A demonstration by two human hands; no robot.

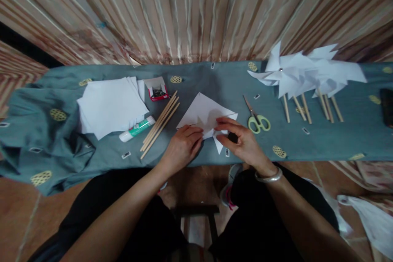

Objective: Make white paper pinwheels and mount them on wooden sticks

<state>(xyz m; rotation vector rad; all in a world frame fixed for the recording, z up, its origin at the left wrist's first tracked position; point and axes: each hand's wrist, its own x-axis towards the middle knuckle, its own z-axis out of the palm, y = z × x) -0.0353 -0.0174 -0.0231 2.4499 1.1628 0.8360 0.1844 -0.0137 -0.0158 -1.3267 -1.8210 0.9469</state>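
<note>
From the head camera, looking down: a long, narrow table (221, 75) under a blue-green cloth, with a striped curtain (184, 12) behind the back edge. Near the middle of the front edge, a white paper sheet (196, 108), one corner towards the back edge, a small pointed flap towards the front. Left hand (185, 144) on the sheet's front left side, fingers bent together; pinching or merely pressing, impossible to tell. Right hand (236, 137) at the sheet's right side, thumb and fingers parted in a loose curve, silver bracelet (269, 175) at the wrist. Just right of the sheet, green-handled scissors (259, 123), blades towards the back edge. To the left, thin wooden sticks (161, 123), a small red box (158, 92), a glue stick (137, 129) and, nearer the left end, stacked white paper (112, 104). Towards the back right corner, overlapping white pinwheels (316, 71) on sticks.
</note>
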